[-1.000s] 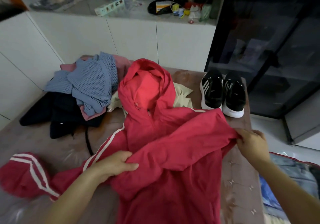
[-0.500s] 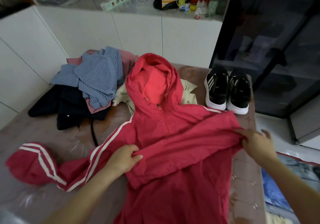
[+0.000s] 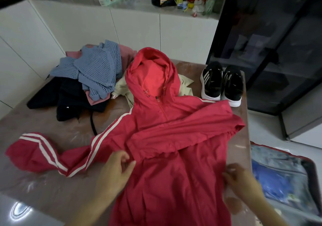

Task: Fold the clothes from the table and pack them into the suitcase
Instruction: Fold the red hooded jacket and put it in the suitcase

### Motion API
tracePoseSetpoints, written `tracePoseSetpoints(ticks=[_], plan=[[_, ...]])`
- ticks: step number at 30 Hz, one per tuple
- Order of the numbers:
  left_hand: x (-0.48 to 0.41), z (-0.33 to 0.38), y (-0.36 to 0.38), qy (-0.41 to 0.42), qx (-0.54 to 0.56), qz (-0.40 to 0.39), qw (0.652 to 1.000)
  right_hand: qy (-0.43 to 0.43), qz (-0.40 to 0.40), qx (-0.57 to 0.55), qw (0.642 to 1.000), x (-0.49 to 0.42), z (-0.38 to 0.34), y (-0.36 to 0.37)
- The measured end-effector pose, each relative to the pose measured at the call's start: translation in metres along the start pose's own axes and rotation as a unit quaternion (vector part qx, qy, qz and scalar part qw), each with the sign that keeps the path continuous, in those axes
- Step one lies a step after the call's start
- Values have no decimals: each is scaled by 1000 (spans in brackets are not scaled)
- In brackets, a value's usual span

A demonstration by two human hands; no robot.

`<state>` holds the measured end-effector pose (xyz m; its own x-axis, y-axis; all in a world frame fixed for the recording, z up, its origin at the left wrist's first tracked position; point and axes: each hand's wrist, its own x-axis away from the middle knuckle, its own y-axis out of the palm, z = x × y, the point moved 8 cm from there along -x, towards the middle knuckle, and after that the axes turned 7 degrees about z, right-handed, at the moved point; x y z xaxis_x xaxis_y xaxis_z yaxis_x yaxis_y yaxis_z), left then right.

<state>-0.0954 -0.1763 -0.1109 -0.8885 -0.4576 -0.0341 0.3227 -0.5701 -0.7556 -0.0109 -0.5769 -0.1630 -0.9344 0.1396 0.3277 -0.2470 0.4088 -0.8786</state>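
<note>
The red hooded jacket with white-striped sleeves (image 3: pixel 174 173) lies front-up on the glossy brown table (image 3: pixel 52 121), one sleeve folded across the chest, the other stretched left over bare tabletop. The left hand (image 3: pixel 116 171), fingers loosely spread, is at its left side. The right hand (image 3: pixel 242 180) meets its right edge near the table's rim, grip too blurred to tell. The open red-edged suitcase (image 3: pixel 310 175) sits just beyond.

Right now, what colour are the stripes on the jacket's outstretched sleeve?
White stripes on the red sleeve, clearest in the head view.
</note>
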Motion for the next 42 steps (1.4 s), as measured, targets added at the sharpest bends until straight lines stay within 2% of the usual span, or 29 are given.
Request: tracePoseSetpoints(ticks=[3,6,10,12,15,17,21,22,24,26,29,31,32,34,35,36,37,39,42], plan=[[41,-48,23,-79,-103,-84,988,-7,-15,-38,999,32,-8,22],[66,-71,37,-172,-79,-120,975,5,-52,-97,994,39,-20,32],[71,-56,40,-154,-66,-104,980,-17,-107,-172,979,46,-27,22],[73,-48,35,-140,-33,-69,987,-7,-121,-264,957,51,-21,15],[84,-47,27,-145,-4,-16,989,34,-126,-439,889,61,-3,5],[91,-47,21,-148,-4,0,989,37,-90,-482,871,62,13,-11],[99,-48,24,-165,-14,-28,986,40,24,-446,894,50,53,-50],[102,-49,27,-178,-20,-48,983,42,26,-433,900,49,59,-53],[107,-51,30,-196,-29,-69,978,35,6,-379,925,47,70,-49],[111,-55,31,-207,-29,-95,973,23,-49,-273,960,51,77,-34],[120,-56,40,-207,0,-196,958,25,-109,-244,963,62,83,-19],[125,-53,43,-200,30,-229,952,35,-137,-338,931,67,83,-19],[126,-51,42,-197,51,-226,953,52,-150,-414,896,69,83,-20],[127,-50,41,-208,103,-205,951,87,-204,-558,799,78,72,-22],[129,-48,42,-220,138,-197,945,100,-226,-594,766,83,66,-22],[133,-45,42,-240,177,-191,935,115,-238,-604,752,87,63,-20],[137,-44,44,-262,216,-187,922,121,-243,-604,750,92,59,-19],[146,-40,49,-303,276,-198,891,112,-234,-581,771,97,57,-17],[150,-39,50,-318,302,-210,874,73,-260,-526,807,99,57,-9]])
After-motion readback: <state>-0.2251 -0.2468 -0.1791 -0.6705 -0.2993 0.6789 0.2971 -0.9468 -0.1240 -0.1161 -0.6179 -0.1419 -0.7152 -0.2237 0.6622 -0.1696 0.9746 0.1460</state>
